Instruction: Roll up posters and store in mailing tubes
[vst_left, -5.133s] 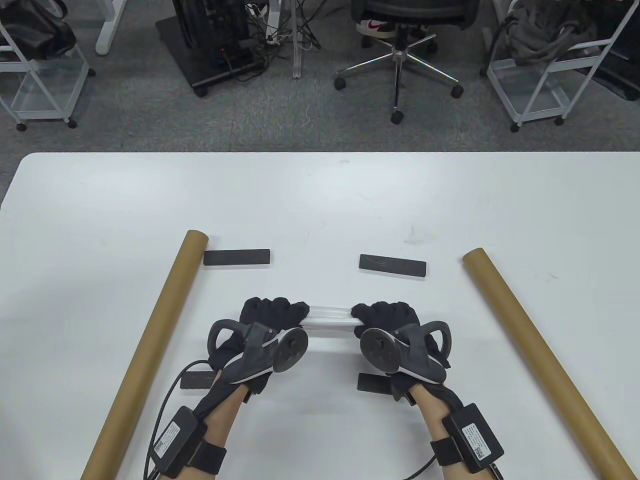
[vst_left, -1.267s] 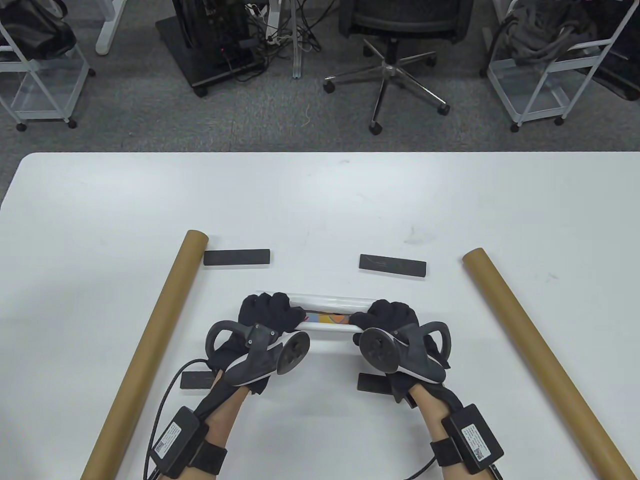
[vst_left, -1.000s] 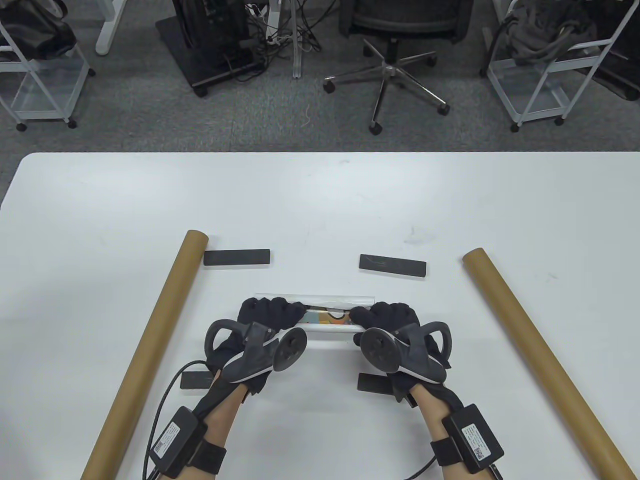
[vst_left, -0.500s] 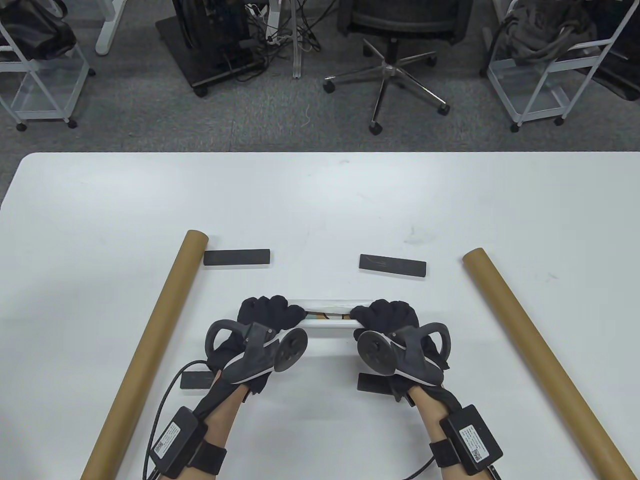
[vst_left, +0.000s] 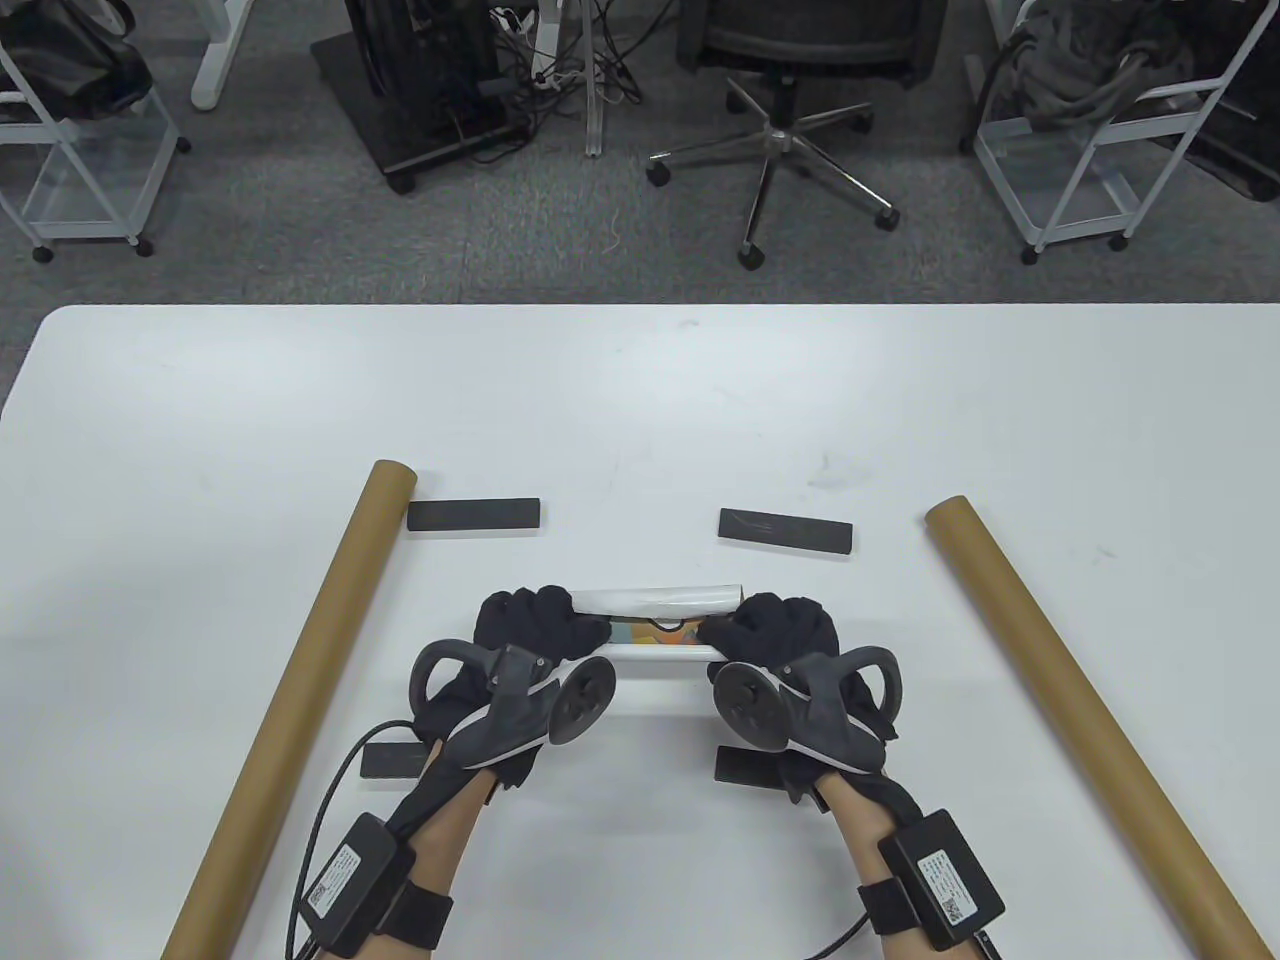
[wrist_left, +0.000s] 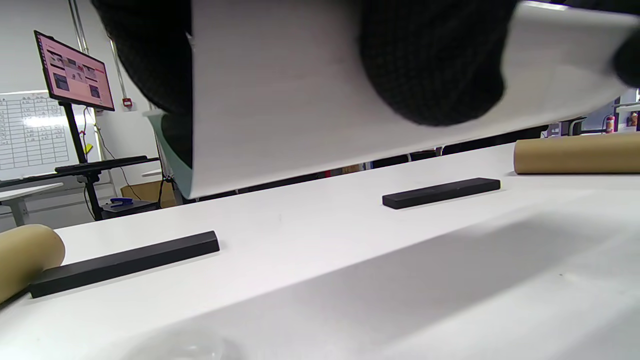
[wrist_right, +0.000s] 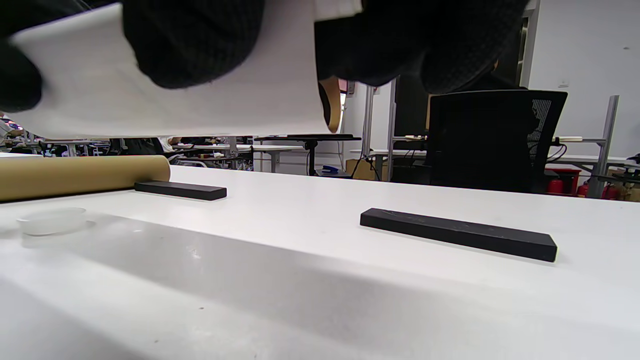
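Note:
A partly rolled white poster (vst_left: 660, 601) lies crosswise near the table's front, and its coloured print shows in the gap between its two curled edges. My left hand (vst_left: 535, 620) grips its left end and my right hand (vst_left: 775, 622) grips its right end, fingers curled over the paper. In the left wrist view black fingers (wrist_left: 430, 65) press on the white sheet (wrist_left: 300, 110). The right wrist view shows the same, with fingers (wrist_right: 195, 40) on the sheet (wrist_right: 210, 105). One brown mailing tube (vst_left: 300, 690) lies to the left and another mailing tube (vst_left: 1080, 710) to the right.
Two black bars (vst_left: 473, 515) (vst_left: 785, 530) lie beyond the poster. Two more bars (vst_left: 392, 760) (vst_left: 748, 768) lie under my wrists. A small clear round cap (wrist_right: 50, 220) sits on the table (vst_left: 640, 400) near the left tube. Chairs and carts stand past the far edge.
The tight roll has loosened, so the coloured print shows. In the last half second the far white edge has curled up and widened. Both hands stay at the ends.

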